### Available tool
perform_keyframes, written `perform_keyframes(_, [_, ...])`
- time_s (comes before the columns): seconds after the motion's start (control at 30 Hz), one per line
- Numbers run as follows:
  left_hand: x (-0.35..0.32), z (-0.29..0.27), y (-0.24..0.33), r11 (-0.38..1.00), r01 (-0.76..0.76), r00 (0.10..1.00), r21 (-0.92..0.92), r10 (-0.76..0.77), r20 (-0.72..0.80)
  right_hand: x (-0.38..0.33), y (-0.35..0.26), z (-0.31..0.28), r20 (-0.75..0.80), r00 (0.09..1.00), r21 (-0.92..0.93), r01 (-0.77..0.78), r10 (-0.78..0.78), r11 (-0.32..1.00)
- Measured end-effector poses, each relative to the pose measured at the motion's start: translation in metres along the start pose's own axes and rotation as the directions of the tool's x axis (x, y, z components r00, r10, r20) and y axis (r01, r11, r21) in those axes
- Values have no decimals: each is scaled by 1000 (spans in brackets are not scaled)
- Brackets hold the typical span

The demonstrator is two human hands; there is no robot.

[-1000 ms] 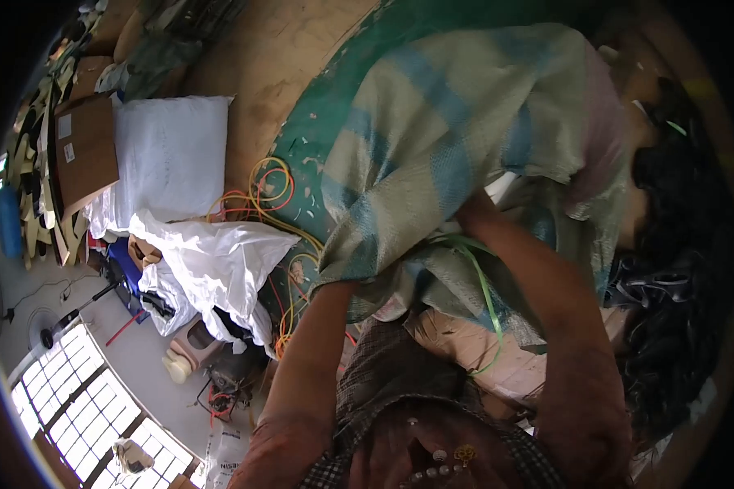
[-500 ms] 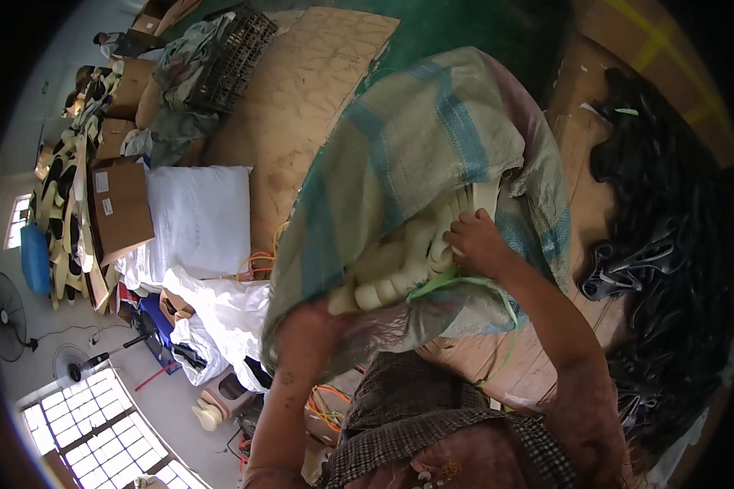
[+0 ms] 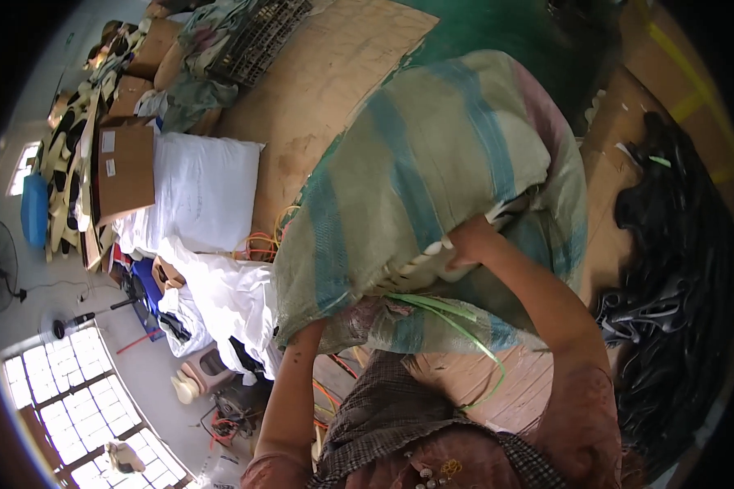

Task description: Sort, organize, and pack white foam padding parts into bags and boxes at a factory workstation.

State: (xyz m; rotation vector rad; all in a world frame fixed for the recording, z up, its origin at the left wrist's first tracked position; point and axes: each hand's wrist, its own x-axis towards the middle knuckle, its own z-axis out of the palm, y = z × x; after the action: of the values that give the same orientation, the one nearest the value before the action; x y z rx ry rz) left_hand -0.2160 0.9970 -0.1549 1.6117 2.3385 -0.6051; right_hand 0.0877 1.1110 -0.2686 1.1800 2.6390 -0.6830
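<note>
A large grey-green woven sack (image 3: 367,187) with blue stripes lies in front of me, its mouth toward my body. Several cream-coloured moulded pieces (image 3: 420,265) show inside the mouth. My right hand (image 3: 470,240) reaches into the opening at these pieces; its fingers are curled and partly hidden, and what they hold cannot be made out. At the near left edge of the sack is my left hand (image 3: 334,318), its fingers covered by the sack's folds. A light-green strap (image 3: 457,318) hangs from the near rim of the mouth toward my lap.
Shiny black moulded pieces (image 3: 669,350) are heaped on cardboard at the right. To the left lie a stuffed white bag (image 3: 204,191), white sheeting (image 3: 228,285) and a brown carton (image 3: 126,171). Farther off stands a black plastic crate (image 3: 261,41) beside a flat cardboard sheet (image 3: 342,65).
My right hand has gone deeper into the sack's mouth, and less of the cream pieces shows. The sack's upper side has come down over them. My left hand is more covered by folds.
</note>
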Motion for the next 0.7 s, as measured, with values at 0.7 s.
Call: perform_keyframes(0.7, [-48, -18, 52, 310, -19, 1000, -950, -2, -20, -10, -10, 20, 213, 970, 408, -197, 116, 891])
